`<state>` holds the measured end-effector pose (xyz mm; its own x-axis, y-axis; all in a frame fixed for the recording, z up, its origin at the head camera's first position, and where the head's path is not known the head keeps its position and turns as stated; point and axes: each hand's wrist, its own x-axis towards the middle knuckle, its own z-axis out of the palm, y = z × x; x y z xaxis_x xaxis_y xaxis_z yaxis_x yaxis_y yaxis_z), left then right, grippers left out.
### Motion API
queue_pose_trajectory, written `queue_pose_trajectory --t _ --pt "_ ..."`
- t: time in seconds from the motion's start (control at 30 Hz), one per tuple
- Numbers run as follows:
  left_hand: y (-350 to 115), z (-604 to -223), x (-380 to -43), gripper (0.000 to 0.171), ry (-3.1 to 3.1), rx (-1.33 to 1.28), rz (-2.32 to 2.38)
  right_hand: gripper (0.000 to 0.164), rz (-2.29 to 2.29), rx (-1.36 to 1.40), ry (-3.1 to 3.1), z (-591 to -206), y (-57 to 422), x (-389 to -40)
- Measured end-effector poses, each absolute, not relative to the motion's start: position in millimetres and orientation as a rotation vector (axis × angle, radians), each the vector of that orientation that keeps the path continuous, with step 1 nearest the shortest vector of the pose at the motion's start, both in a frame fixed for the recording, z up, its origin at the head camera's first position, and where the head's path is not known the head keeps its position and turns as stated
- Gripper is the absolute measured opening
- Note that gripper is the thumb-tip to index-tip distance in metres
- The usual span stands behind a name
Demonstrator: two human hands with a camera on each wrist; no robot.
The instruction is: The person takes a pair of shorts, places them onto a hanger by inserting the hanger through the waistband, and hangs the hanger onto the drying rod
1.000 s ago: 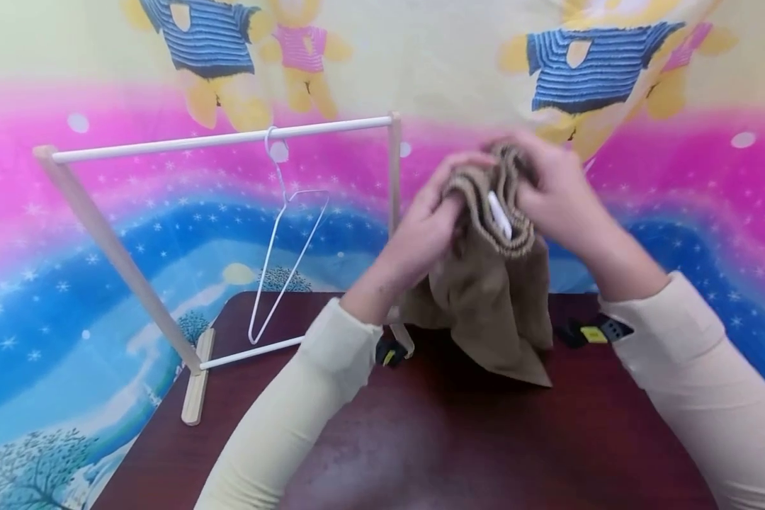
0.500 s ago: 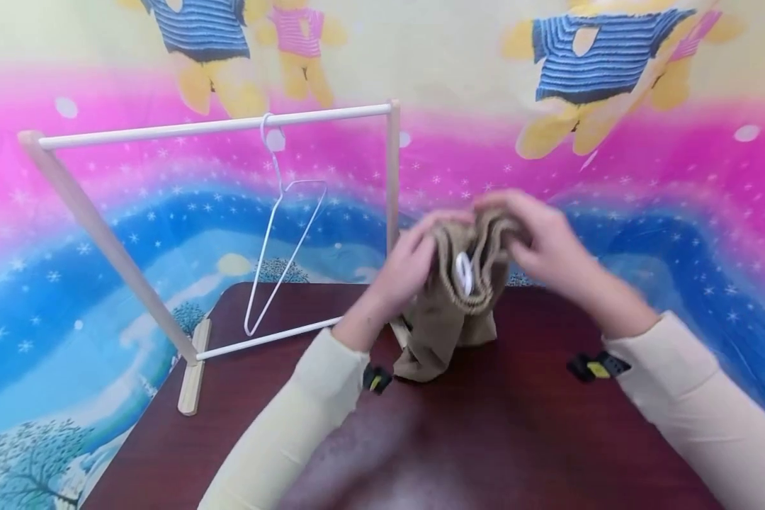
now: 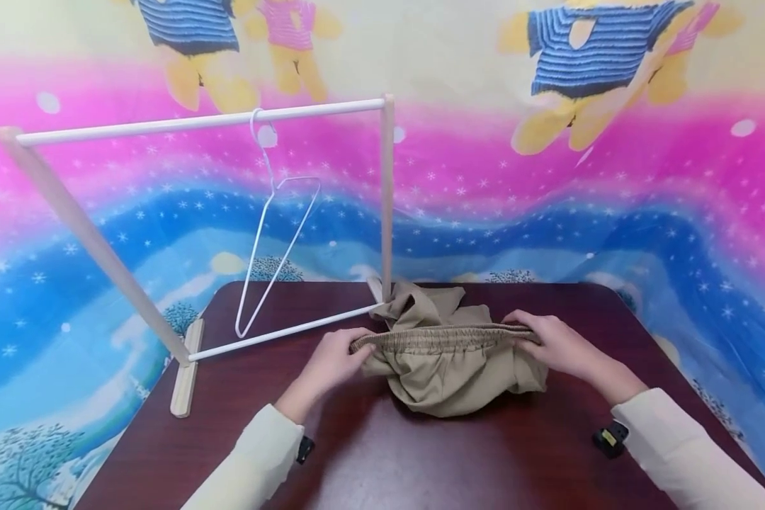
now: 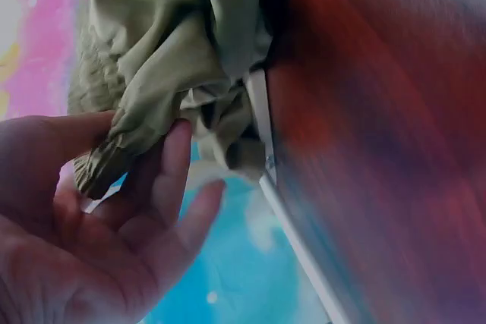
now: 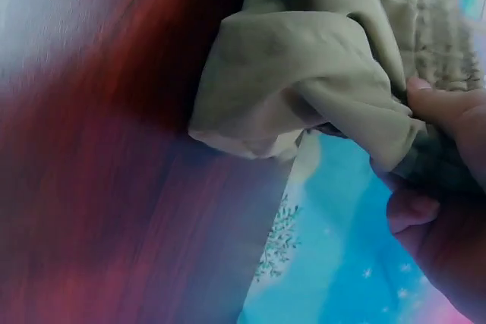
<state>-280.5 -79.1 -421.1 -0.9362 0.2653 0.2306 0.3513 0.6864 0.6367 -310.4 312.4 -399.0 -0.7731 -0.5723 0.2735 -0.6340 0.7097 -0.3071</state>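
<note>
Left hand (image 3: pixel 331 360) and right hand (image 3: pixel 559 344) grip opposite ends of the gathered waistband (image 3: pixel 443 340) of a brown garment (image 3: pixel 446 386) over the tabletop (image 3: pixel 459 460). White hanger (image 3: pixel 255 248) hooked on the top bar (image 3: pixel 166 125) of the rack (image 3: pixel 387 198), left of the garment.

Indoor tabletop setting, decorated; home or studio undetermined

Table (image 3: pixel 459 467): dark red-brown, wood-grained, glossy, far corners rounded. Backdrop (image 3: pixel 484 177): pink, blue and cream, behind and along the table's sides, printed with snowflakes, trees and yellow figures (image 3: pixel 593 64) in striped tops. Clothes rack (image 3: pixel 197 122): on the table, white rails, pale wooden uprights, white hanger (image 3: pixel 256 248) hooked on.
</note>
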Motion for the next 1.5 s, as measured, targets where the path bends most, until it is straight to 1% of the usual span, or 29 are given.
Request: queue_pose_trajectory --t 0.1,0.2,0.33,0.43,0.53,0.67,0.73,0.8,0.9,0.97,1.03,1.1,1.17,1.27,1.33,1.4,1.5 --pt "-80.5 -404.2 -285.3 0.02 -2.745 -0.478 -0.967 0.031 0.529 0.977 -2.75 -383.3 315.1 -316.2" --pt "-76.4 -378.2 -292.8 0.029 -2.546 -0.477 -0.923 0.034 0.46 0.904 -2.601 -354.5 309.8 -320.4" --pt "-72.6 -346.7 -296.2 0.044 -2.17 -0.573 -0.992 0.034 0.538 0.722 -2.345 -318.0 302.4 -318.1" --pt "-72.1 -342.5 -294.1 0.048 -2.092 -0.651 -1.007 0.033 0.576 0.71 -2.334 -309.6 300.4 -311.7" --pt "-73.4 -360.5 -293.2 0.043 -2.255 -0.622 -0.942 0.032 0.52 0.781 -2.496 -322.3 300.9 -306.6" --pt "-77.6 -393.7 -291.1 0.029 -2.548 -0.501 -0.822 0.024 0.492 0.854 -2.769 -355.0 301.7 -302.7" --pt "-79.0 -404.1 -288.2 0.027 -2.618 -0.451 -0.801 0.02 0.521 0.85 -2.835 -369.3 302.2 -300.6" --pt "-78.7 -408.9 -283.5 0.026 -2.645 -0.43 -0.801 0.02 0.534 0.842 -2.819 -380.1 302.5 -297.9" --pt "-73.9 -410.8 -275.4 0.017 -2.675 -0.509 -0.892 0.022 0.576 0.827 -2.765 -390.0 301.9 -292.4" --pt "-66.7 -411.0 -268.4 0.01 -2.726 -0.624 -1.043 0.022 0.61 0.842 -2.74 -394.0 299.2 -288.0" --pt "-55.1 -410.9 -259.8 0.008 -2.776 -0.717 -1.266 0.02 0.661 0.874 -2.736 -396.1 294.8 -283.4" --pt "-39.9 -410.9 -250.6 0.013 -2.811 -0.702 -1.531 0.018 0.713 0.947 -2.709 -396.9 287.6 -279.0" --pt "-24.7 -412.7 -243.5 0.024 -2.794 -0.59 -1.799 0.019 0.734 1.06 -2.646 -397.3 277.3 -273.8" --pt "-5.6 -415.1 -237.1 0.046 -2.668 -0.348 -2.15 0.028 0.764 1.273 -2.553 -396.4 258.0 -264.1" --pt "3.0 -416.7 -235.2 0.056 -2.551 -0.245 -2.314 0.032 0.766 1.411 -2.502 -395.7 244.9 -256.6" --pt "9.3 -418.3 -233.7 0.057 -2.455 -0.225 -2.376 0.04 0.774 1.521 -2.496 -395.1 233.8 -249.1" --pt "14.0 -421.2 -232.5 0.048 -2.362 -0.261 -2.294 0.056 0.754 1.622 -2.533 -394.4 223.9 -238.0"
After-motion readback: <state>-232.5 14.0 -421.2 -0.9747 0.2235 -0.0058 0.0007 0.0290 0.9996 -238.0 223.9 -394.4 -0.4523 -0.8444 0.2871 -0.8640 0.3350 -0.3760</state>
